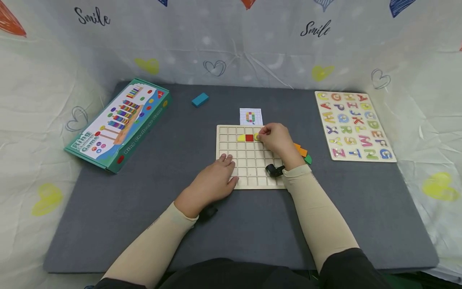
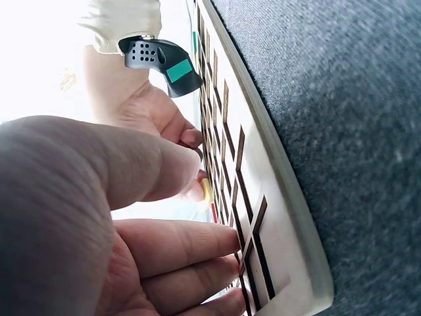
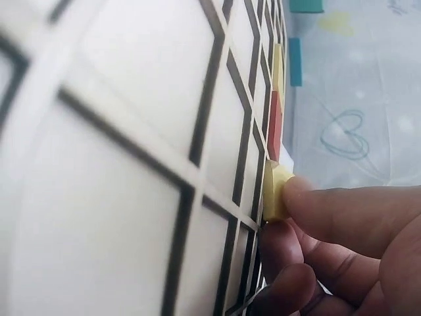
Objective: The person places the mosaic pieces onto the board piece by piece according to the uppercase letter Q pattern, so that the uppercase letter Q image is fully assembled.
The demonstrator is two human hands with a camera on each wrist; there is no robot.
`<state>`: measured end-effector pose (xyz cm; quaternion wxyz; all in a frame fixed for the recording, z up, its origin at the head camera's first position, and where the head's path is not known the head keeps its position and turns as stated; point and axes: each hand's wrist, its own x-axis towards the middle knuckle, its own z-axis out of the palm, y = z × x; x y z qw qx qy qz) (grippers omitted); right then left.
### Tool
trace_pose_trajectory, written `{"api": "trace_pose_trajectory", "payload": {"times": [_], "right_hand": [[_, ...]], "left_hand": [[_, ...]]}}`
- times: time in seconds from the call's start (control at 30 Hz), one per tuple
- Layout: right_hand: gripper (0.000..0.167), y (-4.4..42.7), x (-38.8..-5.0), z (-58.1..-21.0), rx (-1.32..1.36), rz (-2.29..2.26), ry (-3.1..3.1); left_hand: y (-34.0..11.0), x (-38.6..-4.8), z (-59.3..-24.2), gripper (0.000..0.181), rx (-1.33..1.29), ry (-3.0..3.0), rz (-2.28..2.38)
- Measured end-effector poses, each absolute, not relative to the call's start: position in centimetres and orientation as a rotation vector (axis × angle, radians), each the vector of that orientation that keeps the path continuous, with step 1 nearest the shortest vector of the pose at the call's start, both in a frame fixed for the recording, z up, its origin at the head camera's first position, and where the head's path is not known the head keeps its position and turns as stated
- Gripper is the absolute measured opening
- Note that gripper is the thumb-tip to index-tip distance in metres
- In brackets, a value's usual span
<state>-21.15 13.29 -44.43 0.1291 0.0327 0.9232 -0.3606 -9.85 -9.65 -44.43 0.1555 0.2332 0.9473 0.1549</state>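
On the grid board (image 1: 256,172) I count one red block (image 1: 249,138) and one yellow block (image 1: 241,138); the right hand (image 1: 277,138) pinches a second yellow block (image 3: 276,191) just beside the red. The left hand (image 1: 213,180) rests straight fingers there. The right arm (image 1: 317,212) partly hides two orange pieces (image 1: 303,152) and one green piece (image 1: 308,159). My right wrist view shows the held block better than the head view.

The word "Smile" stands twice in dark script on the pale backdrop (image 1: 234,44) — once toward the left, once right of centre. The alphabet board (image 1: 355,126) bears coloured capitals, W, K, R, M, Z and G among them — while print on the green box (image 1: 120,124) is too small to read.
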Motion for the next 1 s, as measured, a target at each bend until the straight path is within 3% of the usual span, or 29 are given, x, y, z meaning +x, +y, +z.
{"api": "trace_pose_trajectory", "payload": {"times": [1.0], "right_hand": [[0.014, 13.24, -21.18, -44.44, 0.017, -0.951, 2.734]], "left_hand": [[-9.77, -9.7, -44.34, 0.058, 0.688, 2.72, 0.45]]}}
